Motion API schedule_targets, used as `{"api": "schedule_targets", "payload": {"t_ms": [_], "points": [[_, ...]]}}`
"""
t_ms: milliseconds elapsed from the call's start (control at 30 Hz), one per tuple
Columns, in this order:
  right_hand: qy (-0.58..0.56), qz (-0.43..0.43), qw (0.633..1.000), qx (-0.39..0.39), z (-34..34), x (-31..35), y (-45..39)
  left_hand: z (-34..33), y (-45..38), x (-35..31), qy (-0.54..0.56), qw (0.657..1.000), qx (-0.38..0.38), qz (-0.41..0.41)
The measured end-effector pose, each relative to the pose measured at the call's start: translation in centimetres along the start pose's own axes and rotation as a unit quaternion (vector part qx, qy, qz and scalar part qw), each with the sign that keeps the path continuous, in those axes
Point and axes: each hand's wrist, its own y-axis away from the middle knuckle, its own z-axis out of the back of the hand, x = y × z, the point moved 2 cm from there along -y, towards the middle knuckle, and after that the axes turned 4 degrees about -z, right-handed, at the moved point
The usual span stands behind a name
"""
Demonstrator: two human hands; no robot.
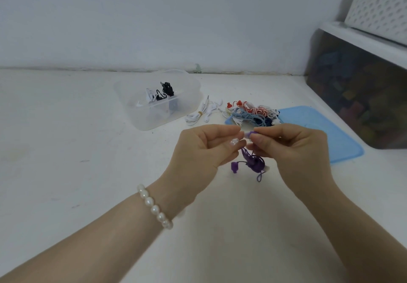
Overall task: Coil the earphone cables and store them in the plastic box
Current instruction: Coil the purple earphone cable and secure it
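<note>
Both hands, left and right, pinch the purple earphone above the table, likely to start coiling.

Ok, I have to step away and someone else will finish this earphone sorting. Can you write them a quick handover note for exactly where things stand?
Left hand and right hand: both pinch the purple earphones at one end; the rest of the cable hangs in a loose bunch, not coiled yet.
Plastic box: open, on the table, already holding white and black earphones.
White earphones: bundled, lying beside the box, not stored.
Pile of mixed earphones: tangled, at the edge of the blue lid.
Left to do: coil purple, store it and the white bundle, then work through the pile.
</note>
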Motion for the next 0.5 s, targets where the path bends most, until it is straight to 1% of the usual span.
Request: {"api": "schedule_targets", "payload": {"t_ms": [133, 267, 400, 500], "points": [[-0.016, -0.016, 1.000, -0.002, 0.0, 0.0, -0.1, -0.2, 0.3, 0.0, -0.104, 0.993, 0.034, -0.053], [-0.025, -0.048, 0.999, -0.003, 0.2, 0.0, -0.3, -0.3, 0.2, -0.3, -0.147, 0.986, 0.059, -0.055], [-0.128, -0.119, 0.985, 0.011, 0.9, 0.4, -0.6, 0.2, -0.2, -0.5, -0.140, 0.988, 0.039, -0.057], [-0.219, -0.157, 0.963, 0.023, 1.2, 0.8, -0.7, 0.2, -0.2, -0.3, -0.127, 0.990, 0.067, -0.005]]}}
